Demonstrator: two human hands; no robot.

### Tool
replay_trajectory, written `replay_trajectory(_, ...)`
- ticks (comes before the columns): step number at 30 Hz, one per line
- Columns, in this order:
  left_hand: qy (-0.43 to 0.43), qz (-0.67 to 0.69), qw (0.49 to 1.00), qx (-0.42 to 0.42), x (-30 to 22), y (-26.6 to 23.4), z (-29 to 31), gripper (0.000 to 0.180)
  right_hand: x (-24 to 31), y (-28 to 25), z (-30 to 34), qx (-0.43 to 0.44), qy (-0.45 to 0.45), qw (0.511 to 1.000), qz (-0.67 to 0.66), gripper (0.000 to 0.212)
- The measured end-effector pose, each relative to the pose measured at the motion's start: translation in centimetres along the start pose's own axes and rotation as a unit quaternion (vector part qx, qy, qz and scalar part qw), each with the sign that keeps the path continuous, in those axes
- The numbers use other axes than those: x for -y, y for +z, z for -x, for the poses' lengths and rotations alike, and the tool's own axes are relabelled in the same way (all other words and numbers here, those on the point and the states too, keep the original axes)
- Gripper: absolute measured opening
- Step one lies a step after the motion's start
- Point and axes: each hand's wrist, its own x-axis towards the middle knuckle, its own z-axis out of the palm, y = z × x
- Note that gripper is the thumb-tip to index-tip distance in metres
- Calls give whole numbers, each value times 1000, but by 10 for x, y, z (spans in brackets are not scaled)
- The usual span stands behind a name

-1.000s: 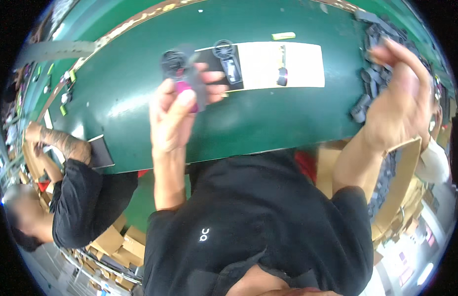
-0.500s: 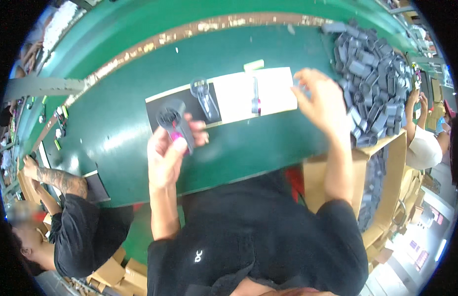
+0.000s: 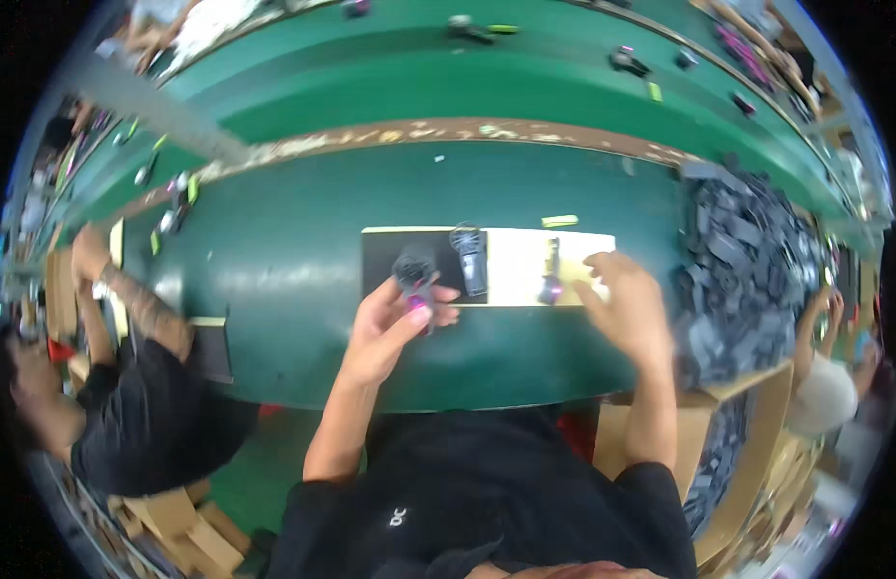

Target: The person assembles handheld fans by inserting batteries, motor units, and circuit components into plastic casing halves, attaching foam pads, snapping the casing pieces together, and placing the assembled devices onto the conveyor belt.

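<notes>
My left hand [image 3: 378, 328] is closed around a dark grey plastic housing [image 3: 414, 265] with a round, cup-like end and a magenta part at the thumb. It is held above the black half of a mat [image 3: 385, 253]. Just right of it, a dark shell with a ring-shaped head [image 3: 473, 268] lies on the mat. A slim grey piece with a magenta end [image 3: 551, 270] rests on the mat's white half. Over the white half's right end hovers my right hand [image 3: 630, 307], thumb and fingers apart, with nothing visible between them.
A yellow-green strip [image 3: 560, 221] lies behind the mat. To the right is a large heap of grey plastic housings [image 3: 742, 270], with a cardboard box [image 3: 651, 429] below it. Beyond the table's rim, a green belt [image 3: 371, 72] carries several parts. A co-worker [image 3: 149, 396] sits at left.
The view has tilted up, showing more of the belt. My right hand has come nearer the slim piece. The housing in my left hand has turned, its round end now facing more upward.
</notes>
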Motion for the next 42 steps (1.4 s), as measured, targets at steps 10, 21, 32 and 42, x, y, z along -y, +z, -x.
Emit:
replay_trajectory(10, 23, 60, 997, 35, 10, -4, 1, 42, 16, 6, 7, 49, -10, 999, -2, 24)
replay_trajectory(21, 39, 90, 995, 31, 16, -15, -1, 41, 23, 10, 2, 46, -47, 998, -18, 24)
replay_trajectory(32, 62, 69, 995, 44, 17, -19, -3, 49, 34, 9, 0, 40, -57, 996, -47, 24)
replay_trajectory(42, 96, 70, 993, 11, 16, -24, -1, 42, 34, 11, -8, 54, -83, 994, -48, 23)
